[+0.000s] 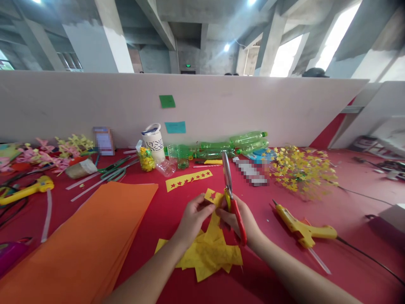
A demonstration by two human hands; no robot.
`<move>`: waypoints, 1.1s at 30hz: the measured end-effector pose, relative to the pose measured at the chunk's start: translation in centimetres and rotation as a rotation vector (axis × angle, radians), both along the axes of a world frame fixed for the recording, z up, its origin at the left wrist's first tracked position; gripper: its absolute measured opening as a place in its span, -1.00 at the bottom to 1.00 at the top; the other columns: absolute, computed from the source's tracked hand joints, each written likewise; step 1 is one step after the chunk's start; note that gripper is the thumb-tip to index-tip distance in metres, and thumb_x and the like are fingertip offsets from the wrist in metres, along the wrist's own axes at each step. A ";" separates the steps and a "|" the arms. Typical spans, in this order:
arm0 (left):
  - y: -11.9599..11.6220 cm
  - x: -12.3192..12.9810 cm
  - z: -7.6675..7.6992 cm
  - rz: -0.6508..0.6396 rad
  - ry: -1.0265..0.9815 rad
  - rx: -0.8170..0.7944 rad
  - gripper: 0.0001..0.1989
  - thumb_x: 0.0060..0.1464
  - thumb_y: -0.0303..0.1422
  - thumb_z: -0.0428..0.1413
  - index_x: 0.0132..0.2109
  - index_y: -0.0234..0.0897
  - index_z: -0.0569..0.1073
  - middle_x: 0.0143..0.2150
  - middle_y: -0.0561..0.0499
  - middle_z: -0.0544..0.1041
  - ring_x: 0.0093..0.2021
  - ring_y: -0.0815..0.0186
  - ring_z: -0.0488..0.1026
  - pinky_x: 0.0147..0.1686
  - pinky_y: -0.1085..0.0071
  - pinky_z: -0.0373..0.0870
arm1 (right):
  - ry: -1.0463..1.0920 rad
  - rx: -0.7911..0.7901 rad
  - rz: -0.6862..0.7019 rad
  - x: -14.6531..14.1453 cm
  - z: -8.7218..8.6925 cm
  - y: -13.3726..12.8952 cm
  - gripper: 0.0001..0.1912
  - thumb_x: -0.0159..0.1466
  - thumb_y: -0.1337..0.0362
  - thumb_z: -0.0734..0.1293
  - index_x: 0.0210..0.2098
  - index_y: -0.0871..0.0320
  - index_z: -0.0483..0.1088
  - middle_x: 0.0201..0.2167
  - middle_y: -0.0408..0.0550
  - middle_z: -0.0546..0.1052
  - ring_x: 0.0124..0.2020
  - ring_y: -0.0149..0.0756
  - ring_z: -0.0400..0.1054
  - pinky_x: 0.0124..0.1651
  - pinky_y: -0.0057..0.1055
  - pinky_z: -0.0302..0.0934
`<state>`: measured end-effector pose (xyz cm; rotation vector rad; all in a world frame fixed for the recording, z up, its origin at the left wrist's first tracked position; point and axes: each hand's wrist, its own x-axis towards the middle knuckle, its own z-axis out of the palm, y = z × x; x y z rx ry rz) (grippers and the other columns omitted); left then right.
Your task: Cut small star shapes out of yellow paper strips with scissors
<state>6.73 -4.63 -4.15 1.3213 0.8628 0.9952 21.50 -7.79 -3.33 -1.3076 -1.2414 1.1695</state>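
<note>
My left hand [196,217] pinches a small yellow paper piece [209,195] with a star-shaped hole, red showing through it. My right hand [242,217] is closed around red-handled scissors [238,219], whose metal blades point up and away from me. Its fingertips also come close to the paper's right edge; whether they touch it I cannot tell. Below both hands lies a loose pile of yellow paper pieces [205,253] on the red table [139,253]. Beyond the hands rests a yellow strip [189,180] with a row of star-shaped holes.
Orange sheets [95,228] are stacked at left. A yellow glue gun [300,226] lies at right, its cord trailing off. Yellow star flowers [300,169], green bottles [234,143], a white tumbler [153,141] and pink flowers [47,154] stand before a white partition [221,101].
</note>
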 end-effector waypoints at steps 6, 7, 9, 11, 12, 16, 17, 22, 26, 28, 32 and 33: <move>-0.3 0.2 0.7 -0.042 -0.023 0.019 -0.87 0.09 -0.28 0.10 -0.30 -0.26 0.44 -0.34 0.03 0.45 -0.27 0.30 0.39 -0.22 0.39 0.30 | 0.038 0.025 0.024 0.0 0.1 -0.2 -0.80 0.09 0.31 0.34 -0.42 0.09 0.16 -0.69 -0.34 0.32 -0.72 -0.44 0.28 -0.67 -0.57 0.12; -0.4 0.2 0.6 -0.049 -0.022 0.019 -0.86 0.08 -0.27 0.11 -0.28 -0.25 0.45 -0.33 0.03 0.45 -0.27 0.30 0.39 -0.22 0.39 0.30 | 0.028 0.020 0.021 -0.1 0.1 -0.2 -0.81 0.10 0.32 0.33 -0.43 0.09 0.17 -0.69 -0.34 0.32 -0.72 -0.45 0.28 -0.67 -0.57 0.11; -0.4 0.3 0.6 -0.058 -0.017 0.021 -0.83 0.08 -0.25 0.12 -0.24 -0.25 0.45 -0.30 0.01 0.47 -0.25 0.29 0.41 -0.21 0.39 0.31 | 0.004 0.010 0.010 -0.2 0.2 -0.3 -0.81 0.10 0.32 0.33 -0.44 0.10 0.17 -0.70 -0.34 0.33 -0.73 -0.45 0.27 -0.68 -0.58 0.10; -0.4 0.2 0.5 -0.046 0.003 0.038 -0.82 0.09 -0.23 0.11 -0.24 -0.25 0.44 -0.29 0.00 0.48 -0.23 0.27 0.41 -0.20 0.38 0.31 | -0.014 0.007 0.001 -0.2 0.1 -0.3 -0.80 0.10 0.30 0.34 -0.45 0.10 0.17 -0.70 -0.33 0.32 -0.72 -0.44 0.28 -0.68 -0.58 0.10; -0.3 0.1 0.6 -0.032 0.018 0.049 -0.82 0.10 -0.23 0.10 -0.25 -0.26 0.44 -0.30 0.00 0.48 -0.23 0.27 0.42 -0.19 0.38 0.31 | -0.022 0.005 -0.003 -0.2 0.1 -0.3 -0.79 0.10 0.29 0.35 -0.45 0.09 0.17 -0.71 -0.33 0.32 -0.72 -0.43 0.29 -0.68 -0.58 0.09; 0.2 -0.5 1.4 -0.026 0.041 0.010 -0.82 0.11 -0.24 0.08 -0.29 -0.27 0.43 -0.34 0.01 0.48 -0.28 0.29 0.43 -0.26 0.40 0.33 | -0.057 0.012 -0.019 0.3 0.0 -0.1 -0.75 0.10 0.21 0.39 -0.45 0.10 0.19 -0.73 -0.32 0.33 -0.73 -0.42 0.26 -0.68 -0.56 0.09; 0.3 -0.6 1.7 -0.049 0.042 -0.024 -0.83 0.11 -0.25 0.08 -0.29 -0.27 0.42 -0.35 0.02 0.48 -0.31 0.30 0.44 -0.29 0.41 0.34 | -0.058 0.017 -0.034 0.4 0.1 -0.1 -0.74 0.10 0.19 0.39 -0.46 0.10 0.19 -0.74 -0.31 0.34 -0.73 -0.43 0.24 -0.68 -0.56 0.09; 0.2 -0.2 2.4 -0.204 0.065 -0.185 -0.80 0.10 -0.21 0.07 -0.31 -0.27 0.36 -0.46 0.05 0.47 -0.54 0.33 0.44 -0.50 0.42 0.35 | -0.053 -0.011 -0.052 1.1 1.0 0.2 -0.71 0.12 0.12 0.36 -0.49 0.10 0.18 -0.81 -0.31 0.31 -0.79 -0.46 0.16 -0.69 -0.57 0.04; -0.3 0.2 1.5 -0.179 0.019 -0.158 -0.78 0.12 -0.18 0.05 -0.26 -0.26 0.36 -0.50 0.09 0.43 -0.63 0.37 0.39 -0.60 0.44 0.34 | -0.045 -0.041 0.011 1.3 1.5 0.1 -0.73 0.15 0.12 0.32 -0.52 0.11 0.19 -0.83 -0.28 0.30 -0.80 -0.45 0.14 -0.69 -0.56 0.04; -0.5 0.2 1.0 -0.142 0.007 -0.147 -0.78 0.12 -0.18 0.06 -0.24 -0.25 0.37 -0.50 0.10 0.41 -0.68 0.41 0.34 -0.66 0.46 0.32 | -0.056 -0.061 0.024 1.2 1.5 0.1 -0.75 0.15 0.15 0.31 -0.54 0.12 0.20 -0.83 -0.29 0.29 -0.80 -0.45 0.14 -0.71 -0.56 0.04; -0.8 -0.2 0.4 -0.126 -0.017 -0.142 -0.78 0.10 -0.18 0.07 -0.30 -0.26 0.37 -0.47 0.09 0.38 -0.62 0.41 0.34 -0.69 0.49 0.33 | -0.081 -0.066 0.039 0.7 1.0 -0.1 -0.79 0.13 0.25 0.31 -0.54 0.12 0.18 -0.75 -0.27 0.36 -0.78 -0.46 0.18 -0.71 -0.57 0.05; -0.9 -0.2 0.3 -0.133 -0.026 -0.144 -0.79 0.10 -0.19 0.07 -0.31 -0.26 0.36 -0.48 0.09 0.37 -0.60 0.40 0.34 -0.69 0.50 0.33 | -0.080 -0.057 0.046 0.6 0.8 -0.1 -0.81 0.12 0.27 0.31 -0.53 0.12 0.18 -0.72 -0.26 0.38 -0.77 -0.46 0.19 -0.71 -0.57 0.06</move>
